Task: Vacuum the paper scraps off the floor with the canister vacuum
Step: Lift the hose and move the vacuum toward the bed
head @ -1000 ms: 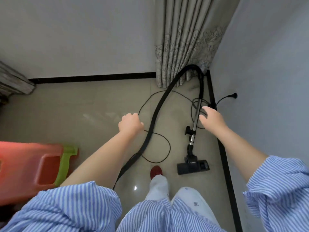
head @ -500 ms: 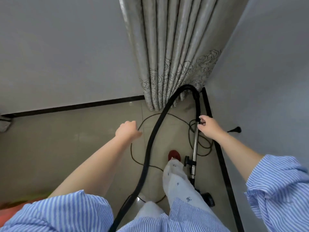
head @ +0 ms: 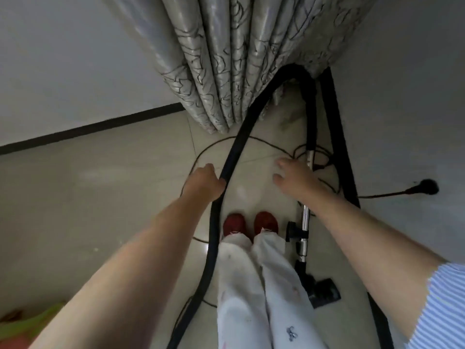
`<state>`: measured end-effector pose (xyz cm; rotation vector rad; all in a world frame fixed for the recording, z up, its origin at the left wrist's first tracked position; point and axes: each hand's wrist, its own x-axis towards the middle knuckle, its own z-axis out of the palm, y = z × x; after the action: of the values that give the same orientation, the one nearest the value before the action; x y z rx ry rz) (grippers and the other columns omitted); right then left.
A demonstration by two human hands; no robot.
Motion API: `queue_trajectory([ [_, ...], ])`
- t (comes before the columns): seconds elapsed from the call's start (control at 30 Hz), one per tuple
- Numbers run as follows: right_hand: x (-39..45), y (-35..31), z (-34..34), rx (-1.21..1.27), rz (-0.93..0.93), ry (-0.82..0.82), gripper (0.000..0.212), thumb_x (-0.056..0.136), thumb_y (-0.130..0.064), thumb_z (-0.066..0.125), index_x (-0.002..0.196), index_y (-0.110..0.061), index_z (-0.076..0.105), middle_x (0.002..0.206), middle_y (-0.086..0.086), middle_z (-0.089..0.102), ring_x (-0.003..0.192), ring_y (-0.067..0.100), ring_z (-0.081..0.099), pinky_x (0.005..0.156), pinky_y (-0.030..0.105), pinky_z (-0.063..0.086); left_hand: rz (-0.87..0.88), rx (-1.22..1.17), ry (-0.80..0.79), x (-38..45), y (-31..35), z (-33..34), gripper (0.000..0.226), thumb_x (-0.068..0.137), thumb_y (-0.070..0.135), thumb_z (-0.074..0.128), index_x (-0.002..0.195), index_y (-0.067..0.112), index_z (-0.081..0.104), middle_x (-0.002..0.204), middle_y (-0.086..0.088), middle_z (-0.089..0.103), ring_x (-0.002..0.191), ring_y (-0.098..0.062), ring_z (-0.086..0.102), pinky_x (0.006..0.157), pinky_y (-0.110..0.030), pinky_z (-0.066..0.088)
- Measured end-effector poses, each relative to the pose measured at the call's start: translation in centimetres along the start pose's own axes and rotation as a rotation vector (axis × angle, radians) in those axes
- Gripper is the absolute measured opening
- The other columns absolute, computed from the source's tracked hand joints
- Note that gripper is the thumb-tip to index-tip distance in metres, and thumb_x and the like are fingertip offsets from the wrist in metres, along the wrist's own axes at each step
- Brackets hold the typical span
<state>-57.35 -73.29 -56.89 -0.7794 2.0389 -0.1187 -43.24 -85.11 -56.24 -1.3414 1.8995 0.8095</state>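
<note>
Now the hose is gripped by the left hand; the upright wand is just right of the open right hand, which is nearer.

Both arms extended; left hand grip apparently curled, right hand fingers spread.

No legible text, label or brand on any visible surface.

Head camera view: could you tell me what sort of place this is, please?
Probably a corner of a home room: a patterned curtain hangs to the tiled floor, with black skirting below plain walls.
</note>
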Motion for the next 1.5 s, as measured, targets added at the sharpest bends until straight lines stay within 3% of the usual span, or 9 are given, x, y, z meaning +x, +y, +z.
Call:
queue_trajectory([
  [0.2, 9.5, 5.3, 9.0, 0.195, 0.082, -0.010, 0.046, 0.097, -0.017, 0.043, 0.141, -0.008, 0.036, 0.142, 0.011, 0.043, 0.127, 0.023, 0.043, 0.099, 0.022, 0.032, -0.055, -0.272, -0.028, 14.0, -0.3, 8.5, 0.046, 0.097, 0.024, 0.046, 0.138, 0.004, 0.037, 0.132, -0.016, 0.050, 0.116, -0.029, 0.052, 0.078, -0.026, 0.039],
  [0.4, 15.1, 10.9, 13.0, 0.322, 0.160, 0.009, 0.041, 0.095, -0.013, 0.047, 0.136, -0.009, 0.043, 0.135, 0.010, 0.049, 0.122, 0.023, 0.047, 0.097, 0.023, 0.035, -0.005, -0.583, 0.047, 24.1, 1.3, 13.2, 0.068, 0.093, 0.030, 0.055, 0.149, 0.010, 0.022, 0.145, -0.011, 0.039, 0.129, -0.028, 0.043, 0.101, -0.030, 0.037],
  [0.57, 16.4, 12.2, 11.2, 0.422, 0.211, 0.071, 0.036, 0.095, -0.010, 0.046, 0.131, -0.008, 0.048, 0.131, 0.010, 0.053, 0.120, 0.022, 0.049, 0.095, 0.019, 0.034, 0.112, -0.685, 0.073, 26.6, 3.6, 11.2, 0.075, 0.083, 0.028, 0.070, 0.146, 0.022, 0.029, 0.105, -0.009, 0.060, 0.100, -0.026, 0.059, 0.083, -0.027, 0.047],
  [0.7, 14.1, 10.2, 8.6, 0.611, 0.259, 0.099, 0.030, 0.095, -0.010, 0.047, 0.124, -0.007, 0.055, 0.130, 0.012, 0.055, 0.118, 0.025, 0.051, 0.098, 0.029, 0.038, 0.161, -0.691, -0.103, 23.2, 5.3, 9.2, 0.051, 0.075, 0.014, 0.076, 0.122, 0.012, 0.056, 0.076, -0.003, 0.054, 0.069, -0.018, 0.055, 0.057, -0.015, 0.046],
  [0.9, 6.5, 5.9, 0.8, 0.458, 0.134, 0.108, 0.037, 0.097, -0.007, 0.040, 0.133, -0.008, 0.046, 0.131, 0.009, 0.052, 0.115, 0.020, 0.050, 0.074, 0.012, 0.030, 0.207, -0.520, -0.234, 12.2, 5.4, 4.1, 0.050, 0.077, 0.008, 0.073, 0.122, 0.010, 0.050, 0.100, -0.005, 0.055, 0.085, -0.019, 0.055, 0.071, -0.024, 0.043],
  [1.1, -1.9, 0.2, -4.3, 0.235, -0.052, 0.132, 0.070, 0.089, 0.001, 0.048, 0.148, -0.017, 0.016, 0.143, 0.011, 0.039, 0.126, 0.025, 0.042, 0.099, 0.024, 0.033, 0.279, -0.236, -0.331, -0.1, 1.5, -3.2, 0.058, 0.075, 0.010, 0.075, 0.128, 0.016, 0.052, 0.105, 0.003, 0.055, 0.105, -0.016, 0.054, 0.090, -0.024, 0.040],
  [1.3, -10.5, -4.3, -5.8, 0.257, -0.154, 0.141, 0.063, 0.093, -0.003, 0.044, 0.148, -0.021, 0.019, 0.141, 0.009, 0.040, 0.125, 0.026, 0.043, 0.099, 0.030, 0.036, 0.362, -0.014, -0.285, -12.7, -2.7, -5.7, 0.053, 0.075, 0.010, 0.073, 0.123, 0.015, 0.051, 0.104, 0.007, 0.052, 0.102, -0.015, 0.052, 0.086, -0.023, 0.039],
  [1.4, -14.6, -5.8, -5.8, 0.719, 0.042, 0.126, 0.030, 0.097, -0.009, 0.036, 0.122, -0.013, 0.051, 0.114, 0.010, 0.057, 0.101, 0.025, 0.052, 0.084, 0.036, 0.045, 0.444, 0.025, -0.239, -19.1, -5.1, -5.2, 0.054, 0.074, 0.006, 0.072, 0.122, 0.014, 0.050, 0.102, 0.009, 0.050, 0.098, -0.010, 0.048, 0.081, -0.019, 0.036],
  [1.5, -19.1, -6.2, -5.5, 1.397, 0.228, 0.026, 0.021, 0.096, -0.030, 0.042, 0.098, -0.014, 0.055, 0.088, 0.006, 0.056, 0.080, 0.020, 0.053, 0.069, 0.032, 0.046, 0.535, 0.091, -0.186, -24.8, -7.3, -3.9, 0.048, 0.072, 0.004, 0.070, 0.115, 0.011, 0.051, 0.090, 0.011, 0.047, 0.093, -0.012, 0.048, 0.070, -0.016, 0.030],
])
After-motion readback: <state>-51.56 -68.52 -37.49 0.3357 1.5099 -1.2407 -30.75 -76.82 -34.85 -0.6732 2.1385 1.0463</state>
